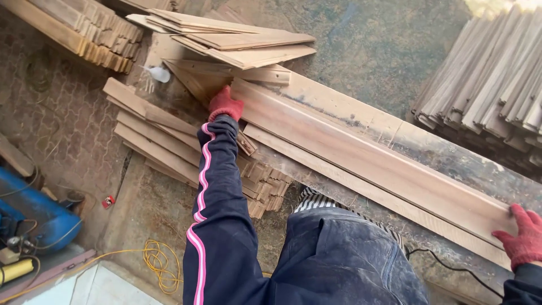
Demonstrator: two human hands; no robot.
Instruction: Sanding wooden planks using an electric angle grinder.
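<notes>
A long reddish wooden plank (361,155) lies diagonally on a dusty workbench (451,158), over a second, paler plank (350,182) beneath it. My left hand (224,104), in a red glove, grips the plank's far end at upper centre. At the right edge my right hand (522,234), also in a red glove, holds the plank's near end. My dark sleeve with a pink stripe reaches across the middle of the view.
Loose boards (237,39) are piled at the bench's far end. More planks (158,135) and short offcuts (265,186) lie stacked on the left. Bundled slats (491,79) fill the top right. A yellow cable (158,262) coils on the floor; a blue machine (34,214) stands at left.
</notes>
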